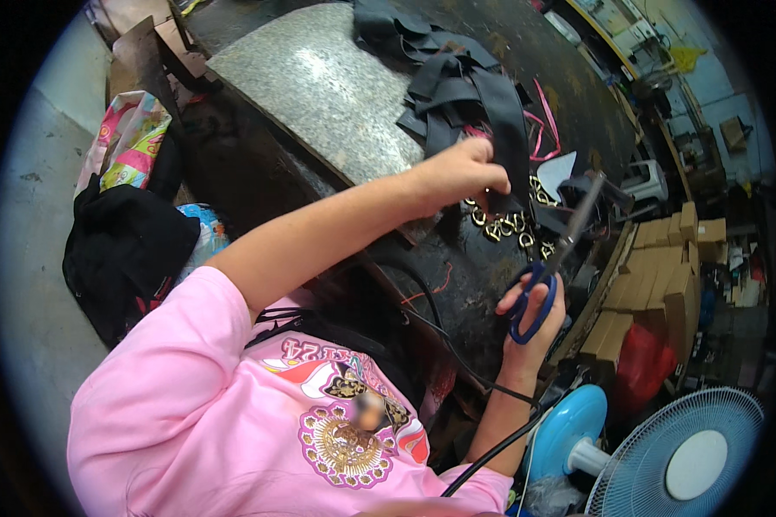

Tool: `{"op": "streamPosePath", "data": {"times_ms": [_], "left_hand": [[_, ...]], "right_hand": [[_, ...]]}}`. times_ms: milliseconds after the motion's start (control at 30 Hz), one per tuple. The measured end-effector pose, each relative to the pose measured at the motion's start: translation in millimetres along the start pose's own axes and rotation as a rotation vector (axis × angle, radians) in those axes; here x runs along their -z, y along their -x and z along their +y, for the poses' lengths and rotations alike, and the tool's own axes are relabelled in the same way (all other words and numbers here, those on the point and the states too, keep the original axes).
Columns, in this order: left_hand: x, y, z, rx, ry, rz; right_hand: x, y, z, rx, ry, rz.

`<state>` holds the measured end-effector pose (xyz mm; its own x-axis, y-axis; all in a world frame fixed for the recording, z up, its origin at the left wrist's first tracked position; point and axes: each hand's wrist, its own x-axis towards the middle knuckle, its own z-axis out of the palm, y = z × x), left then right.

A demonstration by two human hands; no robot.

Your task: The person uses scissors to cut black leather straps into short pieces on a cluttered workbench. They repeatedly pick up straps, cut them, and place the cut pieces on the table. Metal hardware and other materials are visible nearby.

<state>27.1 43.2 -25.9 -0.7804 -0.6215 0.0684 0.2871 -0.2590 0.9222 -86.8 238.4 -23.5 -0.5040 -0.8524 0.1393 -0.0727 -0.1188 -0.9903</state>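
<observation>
Left hand (pixel 464 171) at black straps (pixel 502 99), fingers bunched, hold unclear; right hand (pixel 528 350) clamps scissors (pixel 566 248) rightward, blades pointing away.

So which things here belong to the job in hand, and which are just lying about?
Likely the job:
- black straps, at the left hand
- blue-handled scissors, in the right hand
- gold-coloured fittings

Likely lying about:
- fan
- cardboard boxes
- red bag

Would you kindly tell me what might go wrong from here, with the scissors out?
The scissors in the right hand could nick the black straps or the left hand if they slip.
Loose gold-coloured metal fittings beside the straps might get knocked about.
The black cable crossing the right forearm might snag.
</observation>
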Motion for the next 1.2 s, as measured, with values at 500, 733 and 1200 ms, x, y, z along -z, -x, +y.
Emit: {"op": "streamPosePath", "data": {"times_ms": [500, 733, 1200], "left_hand": [[0.8, 23.6, 26.0, -0.232, -0.514, -0.114], [2.5, 54.3, 31.9, 0.041, -0.163, -0.373], [-19.7, 50.7, 23.7, -0.076, 0.048, 0.015]], "right_hand": [[8.4, 0.1, 14.8, 0.045, -0.058, 0.023], [-2.1, -14.5, -15.4, 0.155, -0.084, 0.035], [-12.5, -7.9, -24.3, 0.046, 0.017, -0.096]]}}
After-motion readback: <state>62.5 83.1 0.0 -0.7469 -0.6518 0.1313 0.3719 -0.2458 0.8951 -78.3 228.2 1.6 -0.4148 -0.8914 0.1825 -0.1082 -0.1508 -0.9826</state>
